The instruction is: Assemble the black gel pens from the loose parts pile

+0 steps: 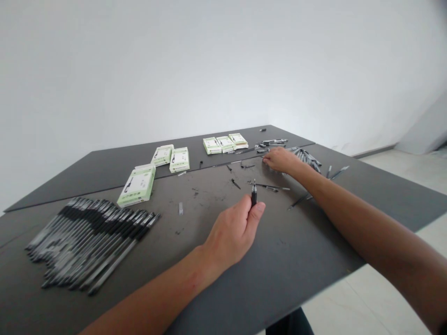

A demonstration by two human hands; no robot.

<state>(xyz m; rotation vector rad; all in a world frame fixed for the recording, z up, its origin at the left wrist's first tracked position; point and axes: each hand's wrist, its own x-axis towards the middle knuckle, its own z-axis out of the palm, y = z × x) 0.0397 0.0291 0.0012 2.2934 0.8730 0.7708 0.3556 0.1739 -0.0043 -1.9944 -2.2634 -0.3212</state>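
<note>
My left hand [232, 230] is closed around an uncapped black pen [254, 194], its tip pointing up and away from me. Most of the barrel is hidden in the fist. Farther off to the right, my right hand [279, 160] is at the tabletop among scattered pen parts, with fingers curled together; what they grip, if anything, is hidden. Beside that hand lies a heap of clear pen pieces [307, 159]. Nearer to me, loose dark pen parts [268, 186] and a small black cap [235, 184] rest on the table.
At the left, many black-gripped pens [94, 242] lie side by side. Green and white boxes stand behind them, the nearest box [137, 185] closest to the pens; more boxes [225, 143] sit at the back. A small clear piece [180, 208] lies mid-table. The dark table [279, 270] meets a white wall.
</note>
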